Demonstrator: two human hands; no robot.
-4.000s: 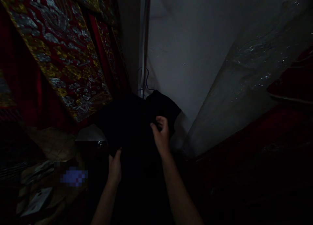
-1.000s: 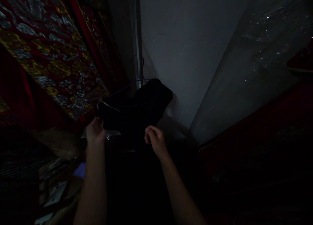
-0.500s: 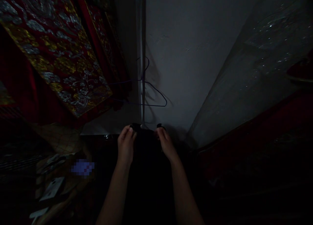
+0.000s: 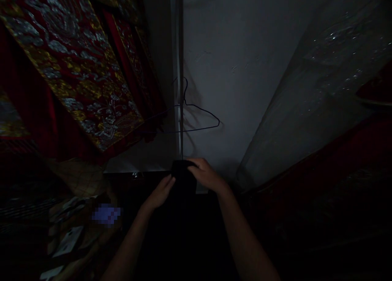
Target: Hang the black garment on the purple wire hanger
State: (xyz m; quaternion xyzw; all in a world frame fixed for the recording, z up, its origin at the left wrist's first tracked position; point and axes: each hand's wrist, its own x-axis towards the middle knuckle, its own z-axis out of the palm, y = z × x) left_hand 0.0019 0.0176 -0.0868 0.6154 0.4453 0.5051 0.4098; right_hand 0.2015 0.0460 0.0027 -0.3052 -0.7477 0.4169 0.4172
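Left fingers [image 4: 168, 182] and right fingers [image 4: 198, 162] bend close together.

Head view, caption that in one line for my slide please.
In dim light, the left hand and right hand hold black cloth below a thin hanger, near embroidered red fabric.

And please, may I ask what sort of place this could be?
Perhaps a dim corner for keeping clothes or costumes: a richly patterned red cloth with gold and silver, a thin bare hanger, and a black cloth being handled below it suggest this.
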